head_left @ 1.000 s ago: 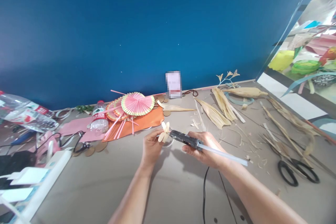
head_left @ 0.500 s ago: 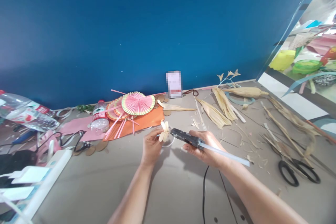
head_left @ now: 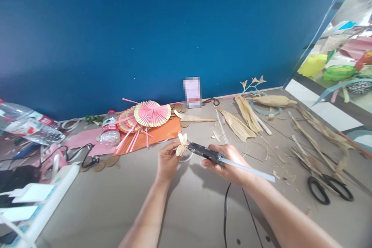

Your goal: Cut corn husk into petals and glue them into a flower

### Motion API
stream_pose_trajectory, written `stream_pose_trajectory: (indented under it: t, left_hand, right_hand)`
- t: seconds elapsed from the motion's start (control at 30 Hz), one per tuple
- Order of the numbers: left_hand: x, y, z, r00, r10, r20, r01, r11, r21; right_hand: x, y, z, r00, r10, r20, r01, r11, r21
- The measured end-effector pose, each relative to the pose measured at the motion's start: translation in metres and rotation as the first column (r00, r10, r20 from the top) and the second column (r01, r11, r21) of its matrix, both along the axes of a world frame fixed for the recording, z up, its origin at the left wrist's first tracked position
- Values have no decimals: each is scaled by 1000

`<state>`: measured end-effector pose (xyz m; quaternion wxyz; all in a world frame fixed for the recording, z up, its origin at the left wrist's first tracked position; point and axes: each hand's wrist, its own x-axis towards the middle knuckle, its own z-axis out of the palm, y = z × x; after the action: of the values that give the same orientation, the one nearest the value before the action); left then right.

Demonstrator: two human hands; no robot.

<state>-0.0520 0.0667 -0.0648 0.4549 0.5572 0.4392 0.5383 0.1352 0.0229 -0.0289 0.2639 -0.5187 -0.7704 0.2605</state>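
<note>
My left hand (head_left: 169, 161) is closed in a pinch on a small cream flower (head_left: 181, 145) with several petals, which looks made of dried husk. Its stem is hidden by my fingers. Wrapped in my right hand (head_left: 226, 161) is a black glue gun (head_left: 205, 152), a long translucent glue stick (head_left: 250, 169) jutting from its back end. The nozzle points left and meets or nearly touches the flower's side; I cannot tell which. Below the gun, a black cord (head_left: 226, 213) runs down the table.
Dried corn husks (head_left: 238, 124) and scraps lie at the right, with black-handled scissors (head_left: 329, 190) nearer me. Pink paper fans (head_left: 152, 114) rest on orange paper (head_left: 171, 128) at back left, beside a small bottle (head_left: 110, 131). A power strip (head_left: 55, 201) lies at the left. A blue wall (head_left: 174, 35) stands behind.
The flower has turned slightly in my left fingers, so its petals face a little differently. The glue gun stays by it, almost still.
</note>
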Motion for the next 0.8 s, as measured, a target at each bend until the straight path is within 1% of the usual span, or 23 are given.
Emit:
stream_pose_trajectory:
  t: [0.23, 0.8]
  left_hand:
    - [2, -1, 4, 1000, 9, 8, -9, 1000, -14]
    - [1, -1, 0, 1000, 2, 16, -2, 1000, -7]
  right_hand:
    - [0, 0, -1, 1000, -14, 0, 14, 1000, 18]
    - [0, 0, 0, 999, -38, -2, 38, 999, 5]
